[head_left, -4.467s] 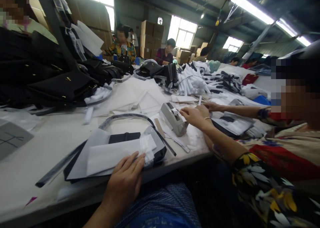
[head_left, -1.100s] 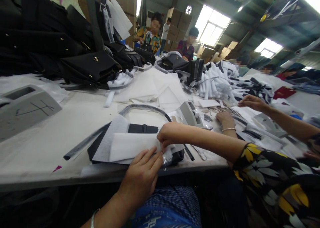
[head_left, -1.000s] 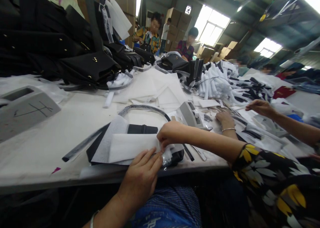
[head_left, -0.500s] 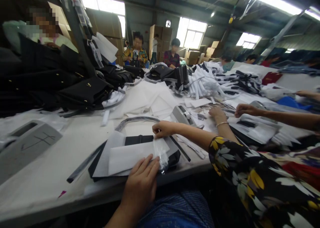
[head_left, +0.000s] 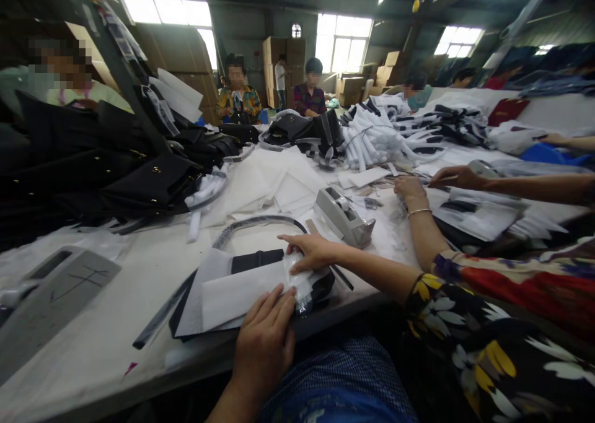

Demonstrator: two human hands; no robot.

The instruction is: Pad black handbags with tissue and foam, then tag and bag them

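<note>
A flat black bag (head_left: 253,260) lies near the table's front edge, partly covered by a sheet of white paper (head_left: 232,290). Its wrapped handle (head_left: 253,222) arches behind it. My left hand (head_left: 264,339) rests with its fingers stretched flat on the paper's near right corner. My right hand (head_left: 312,251), in a black floral sleeve, lies fingers out on the bag's right end. It presses a crumpled clear plastic wrap (head_left: 300,280) that sits between the two hands. Neither hand grips anything.
A grey tape dispenser (head_left: 344,215) stands just behind my right hand, another (head_left: 56,290) at the near left. Black bags (head_left: 139,181) pile up at the left; white sheets (head_left: 279,181) and wrapped straps (head_left: 372,144) lie beyond. A neighbour's hands (head_left: 411,187) work at the right; other people sit farther back.
My right hand left the tape dispenser, pinched at the paper's right edge, and now lies flat on the bag's right end. My left hand has stayed on the paper.
</note>
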